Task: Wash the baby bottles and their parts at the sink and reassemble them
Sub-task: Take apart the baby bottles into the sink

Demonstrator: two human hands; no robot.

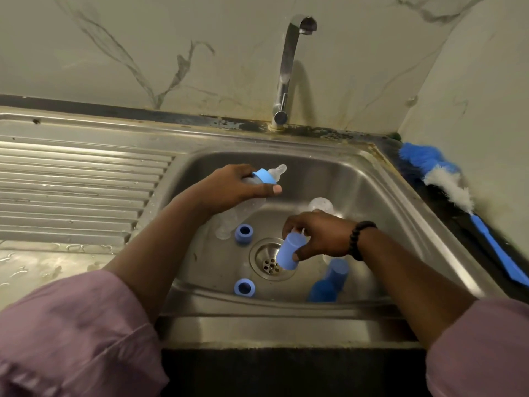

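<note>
baby bottle (259,181) with a blue collar and clear teat is held over the back left of the sink (372,196), lying near level with the teat pointing right toward the tap side. left hand (232,187) grips its body from above, fingers wrapped round it and thumb stretched along the underside.

below that hand a second clear bottle (232,219), without a top, lies tilted on the basin floor. just beside its lower end sits a blue ring (244,234); another blue ring (244,287) rests near the front wall. drain (269,260) sits in the middle of the basin.

right hand (317,237) pinches a blue cap (289,252) between thumb and fingers, held tilted just above the drain. a dark bead bracelet (359,239) circles that wrist. behind the hand a clear part (320,204) rests on the basin floor. two more blue caps (329,282) lie at the front right, partly under the forearm.

tap (289,70) stands behind the basin. a blue and white brush (446,187) lies on the dark counter (423,193) at the right.
</note>
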